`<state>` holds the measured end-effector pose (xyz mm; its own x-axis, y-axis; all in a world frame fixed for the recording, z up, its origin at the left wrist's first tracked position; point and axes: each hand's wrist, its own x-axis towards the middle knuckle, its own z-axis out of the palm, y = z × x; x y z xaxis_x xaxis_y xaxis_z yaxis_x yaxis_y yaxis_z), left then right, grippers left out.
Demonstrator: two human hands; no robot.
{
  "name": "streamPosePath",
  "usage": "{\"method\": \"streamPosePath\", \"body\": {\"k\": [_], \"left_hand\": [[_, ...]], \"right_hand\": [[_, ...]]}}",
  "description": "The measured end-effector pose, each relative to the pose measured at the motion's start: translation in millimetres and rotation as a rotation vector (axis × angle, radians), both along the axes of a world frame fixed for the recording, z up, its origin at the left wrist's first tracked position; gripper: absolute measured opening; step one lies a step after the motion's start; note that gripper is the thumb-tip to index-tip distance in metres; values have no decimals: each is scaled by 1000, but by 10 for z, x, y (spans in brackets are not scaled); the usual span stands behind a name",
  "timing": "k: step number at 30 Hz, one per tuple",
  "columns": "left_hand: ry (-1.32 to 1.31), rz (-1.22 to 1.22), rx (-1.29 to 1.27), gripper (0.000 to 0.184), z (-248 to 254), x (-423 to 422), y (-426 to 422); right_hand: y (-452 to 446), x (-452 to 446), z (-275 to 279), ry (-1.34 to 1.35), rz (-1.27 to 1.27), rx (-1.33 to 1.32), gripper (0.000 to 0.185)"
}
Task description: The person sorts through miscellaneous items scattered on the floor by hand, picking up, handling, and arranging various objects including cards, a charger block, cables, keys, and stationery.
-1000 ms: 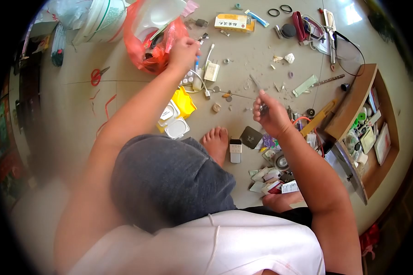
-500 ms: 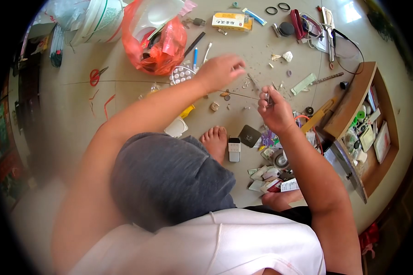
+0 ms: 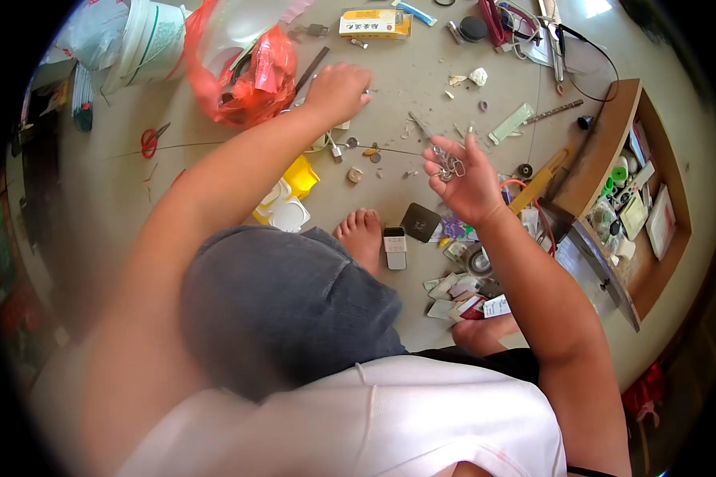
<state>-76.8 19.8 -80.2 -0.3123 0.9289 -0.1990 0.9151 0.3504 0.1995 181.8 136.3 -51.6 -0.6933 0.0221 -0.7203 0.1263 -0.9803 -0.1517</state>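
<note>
Palm up, my right hand (image 3: 468,179) holds small metal rings or hooks (image 3: 449,164) on its spread fingers. A thin pointed metal piece (image 3: 421,126) lies just beyond its fingertips. My left hand (image 3: 340,94) is over the floor beside a dark stick (image 3: 313,67), fingers curled down; what is under them is hidden. Left of it stands a red plastic bag (image 3: 254,83) with items inside. A white cable plug (image 3: 336,151) and a yellow packet (image 3: 300,177) lie below my left wrist.
An open wooden drawer (image 3: 660,278) full of small things stands at the right. Red scissors (image 3: 150,141) lie at the left, near a white bucket (image 3: 156,44). A yellow box (image 3: 376,24) is at the top. A remote (image 3: 394,247) lies near my foot (image 3: 360,236).
My left hand moved from the bag to the middle, then back up and left towards the stick. My right hand has opened, showing the metal pieces. The view has shifted slightly.
</note>
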Motion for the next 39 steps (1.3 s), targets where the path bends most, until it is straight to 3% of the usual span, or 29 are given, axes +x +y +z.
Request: {"method": "streamPosePath", "body": {"k": [4,10,15,17,20,23,26,29,33,39], "left_hand": [[-20,8,24,16,31,14,-15],[-377,71,246,14,268,400,54],[-564,-190,446,12,596,798,148],[-619,-246,368,10,653,802,143],[-554,-235,552,10,569,728,122],[-520,101,397,12,463,471,13],[-584,245,7,13,258,304,-224],[-276,13,-182,12,219,293,-412],[-16,-234,-46,9,156,371,-537],[110,-338,20,3,61,390,-575]], "right_hand": [[-9,-28,39,33,10,0,55],[-46,-82,24,39,4,5,52],[-94,-178,51,46,-49,-13,48],[-101,-197,58,35,-87,-23,45],[-48,-188,-64,37,-37,-44,35],[63,-113,-187,112,-45,-101,28],[159,-102,-116,93,-35,-81,31],[180,-93,-107,100,-14,-71,31],[114,-103,-102,92,15,-69,31],[5,-121,-53,18,57,-72,30]]}}
